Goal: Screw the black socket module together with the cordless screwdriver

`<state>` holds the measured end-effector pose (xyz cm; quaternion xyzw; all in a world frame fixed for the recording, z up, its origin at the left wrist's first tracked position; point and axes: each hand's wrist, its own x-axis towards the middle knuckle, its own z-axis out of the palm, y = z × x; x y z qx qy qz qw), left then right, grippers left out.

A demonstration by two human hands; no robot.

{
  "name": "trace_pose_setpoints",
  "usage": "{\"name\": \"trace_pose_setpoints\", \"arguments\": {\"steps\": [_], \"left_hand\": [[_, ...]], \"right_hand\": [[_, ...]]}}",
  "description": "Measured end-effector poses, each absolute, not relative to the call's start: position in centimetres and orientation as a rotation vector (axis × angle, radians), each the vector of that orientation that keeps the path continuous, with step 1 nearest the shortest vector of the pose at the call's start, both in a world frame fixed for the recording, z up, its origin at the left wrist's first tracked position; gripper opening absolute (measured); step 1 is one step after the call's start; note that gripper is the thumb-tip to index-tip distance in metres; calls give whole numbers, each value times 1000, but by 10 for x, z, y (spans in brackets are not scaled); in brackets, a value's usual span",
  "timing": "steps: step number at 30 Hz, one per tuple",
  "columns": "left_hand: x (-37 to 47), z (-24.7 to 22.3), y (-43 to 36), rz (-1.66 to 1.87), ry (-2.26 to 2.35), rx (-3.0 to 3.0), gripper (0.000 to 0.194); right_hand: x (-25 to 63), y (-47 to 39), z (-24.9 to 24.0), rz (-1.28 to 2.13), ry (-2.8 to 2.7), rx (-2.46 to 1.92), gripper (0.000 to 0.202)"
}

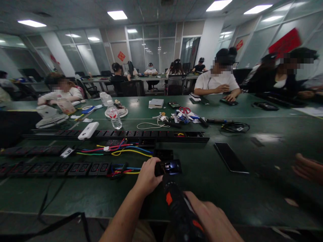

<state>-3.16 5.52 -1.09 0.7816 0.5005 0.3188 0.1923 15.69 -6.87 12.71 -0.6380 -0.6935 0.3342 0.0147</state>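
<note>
My left hand (147, 176) grips a small black socket module (168, 167) just above the green table's near edge. My right hand (213, 220) is wrapped around a black and orange electric screwdriver (178, 208), whose tip points up at the module. Left of my left hand lies a row of black socket modules (83, 168) with red, blue and yellow wires (123, 170) coming out of its end. Another wired strip (121, 148) lies behind it.
A long black power strip housing (141, 135) crosses the green table (227, 195), with a white charger (88, 130) on it. A black phone (230, 157) lies to the right. Another person's hand (308, 168) shows at the right edge. A water bottle (114, 116), scissors (184, 110) and seated people sit farther back.
</note>
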Motion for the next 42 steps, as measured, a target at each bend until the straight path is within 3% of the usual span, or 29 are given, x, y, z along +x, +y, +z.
{"name": "trace_pose_setpoints", "arguments": {"steps": [7, 17, 24, 42], "left_hand": [[-29, -12, 51, 912, 1417, 2237, 42], [-28, -19, 60, 896, 1478, 2239, 47], [-33, -31, 70, 922, 1443, 2229, 44], [-37, -27, 79, 894, 1400, 2234, 43]], "right_hand": [[164, -76, 110, 1020, -2207, -1856, 29], [159, -74, 117, 891, -2280, -1882, 44], [149, -76, 113, 794, -2319, -1888, 27], [130, -97, 84, 430, -2175, -1863, 17]]}}
